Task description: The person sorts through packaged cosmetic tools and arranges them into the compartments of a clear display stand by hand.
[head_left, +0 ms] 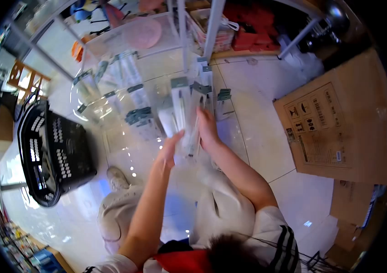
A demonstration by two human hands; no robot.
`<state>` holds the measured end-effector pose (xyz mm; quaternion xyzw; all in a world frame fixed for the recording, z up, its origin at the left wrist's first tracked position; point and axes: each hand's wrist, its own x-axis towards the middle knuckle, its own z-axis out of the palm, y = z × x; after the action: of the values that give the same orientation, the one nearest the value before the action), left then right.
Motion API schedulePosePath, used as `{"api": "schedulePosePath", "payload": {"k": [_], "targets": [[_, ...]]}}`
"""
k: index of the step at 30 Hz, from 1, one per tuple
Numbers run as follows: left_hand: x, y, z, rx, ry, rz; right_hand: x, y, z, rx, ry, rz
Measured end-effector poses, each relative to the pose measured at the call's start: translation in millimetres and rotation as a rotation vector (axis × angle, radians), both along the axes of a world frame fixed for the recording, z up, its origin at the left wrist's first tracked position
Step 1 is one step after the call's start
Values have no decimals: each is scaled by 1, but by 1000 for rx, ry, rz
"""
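Clear packages with dark green header cards are between my hands, above the tiled floor. My left hand (170, 148) is closed at the lower left edge of a package (179, 107), thumb pointing up along it. On the other side, my right hand (206, 127) grips a second package (198, 98) with its fingers pressed against its right edge. More such packages lie beyond and to the left, among them a bunch with green cards (140, 116) and a spread group (123, 68). A small one (224, 102) is right of my right hand. The thin contents are blurred.
A black perforated basket (68, 145) stands at the left. At the right is a large cardboard box (334, 118). A metal rack post (214, 29), a crate (211, 29) and red items (255, 27) are at the top. My legs are below my hands.
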<state>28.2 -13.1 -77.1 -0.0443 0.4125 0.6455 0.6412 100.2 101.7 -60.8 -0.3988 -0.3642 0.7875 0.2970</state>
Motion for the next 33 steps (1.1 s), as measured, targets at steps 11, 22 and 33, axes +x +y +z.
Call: {"api": "schedulePosePath", "payload": {"k": [11, 22, 33], "targets": [[9, -41, -128, -146, 164, 341, 104, 96, -154, 744, -310, -231], [34, -6, -112, -281, 391, 210, 53, 141, -221, 942, -807, 419], [48, 25, -107, -411, 671, 15, 76, 69, -134, 735, -479, 188]]}}
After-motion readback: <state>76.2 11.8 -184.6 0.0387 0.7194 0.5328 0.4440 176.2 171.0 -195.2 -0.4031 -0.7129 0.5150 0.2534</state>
